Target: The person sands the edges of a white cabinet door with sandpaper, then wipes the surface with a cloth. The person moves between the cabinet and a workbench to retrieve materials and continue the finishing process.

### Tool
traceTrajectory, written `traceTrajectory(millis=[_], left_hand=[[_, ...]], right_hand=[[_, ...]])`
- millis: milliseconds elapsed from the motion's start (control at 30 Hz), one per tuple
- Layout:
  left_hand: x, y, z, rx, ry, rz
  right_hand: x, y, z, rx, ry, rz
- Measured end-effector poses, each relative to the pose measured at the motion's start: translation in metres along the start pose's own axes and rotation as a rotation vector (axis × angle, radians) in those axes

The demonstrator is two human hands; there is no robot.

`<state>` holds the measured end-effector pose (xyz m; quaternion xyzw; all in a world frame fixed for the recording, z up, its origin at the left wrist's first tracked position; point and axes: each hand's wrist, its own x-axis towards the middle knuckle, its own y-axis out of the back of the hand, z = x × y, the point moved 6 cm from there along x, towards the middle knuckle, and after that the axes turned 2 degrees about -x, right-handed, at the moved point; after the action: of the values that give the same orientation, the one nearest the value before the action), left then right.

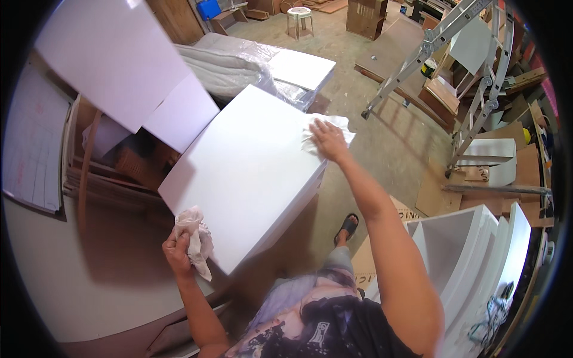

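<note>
A white box-shaped cabinet [245, 161] stands before me, its smooth top facing up. At its far right corner my right hand [328, 141] lies flat with fingers stretched, pressing a white cloth [341, 123] onto the surface. Part of that cloth hangs past the edge. My left hand [177, 249] is closed around a crumpled, off-white rag [200, 241], held up beside the near left corner of the cabinet. Whether this rag touches the cabinet, I cannot tell.
White panels [125, 53] lean at the left. Behind the cabinet lies a plastic-wrapped mattress-like bundle [227, 68] with a white board [301, 67]. An aluminium ladder [412, 65] stands at the right. An open white cabinet [444, 250] is near my right arm; a stool [299, 22] stands far back.
</note>
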<state>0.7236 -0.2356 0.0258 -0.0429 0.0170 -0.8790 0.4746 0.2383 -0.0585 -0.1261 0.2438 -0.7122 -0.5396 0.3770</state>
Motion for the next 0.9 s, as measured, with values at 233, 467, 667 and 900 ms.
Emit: traceTrajectory(millis=[233,467,667,900], left_hand=[[0.038,-0.188,-0.032,-0.268,0.122,0.037],[0.112,-0.321,-0.071,0.015,0.150,0.010],[0.090,-0.392,-0.128,1.175,-0.389,-0.676],[0.106,-0.437,-0.159,1.194,-0.401,-0.784]], right_hand=[[-0.077,-0.077,0.319,0.424,-0.680,-0.005],[-0.143,-0.144,0.322,1.391,-1.087,-0.182],[-0.177,-0.169,0.389,1.563,-1.037,-0.339],[-0.211,-0.156,0.488,1.036,-1.138,-0.446]])
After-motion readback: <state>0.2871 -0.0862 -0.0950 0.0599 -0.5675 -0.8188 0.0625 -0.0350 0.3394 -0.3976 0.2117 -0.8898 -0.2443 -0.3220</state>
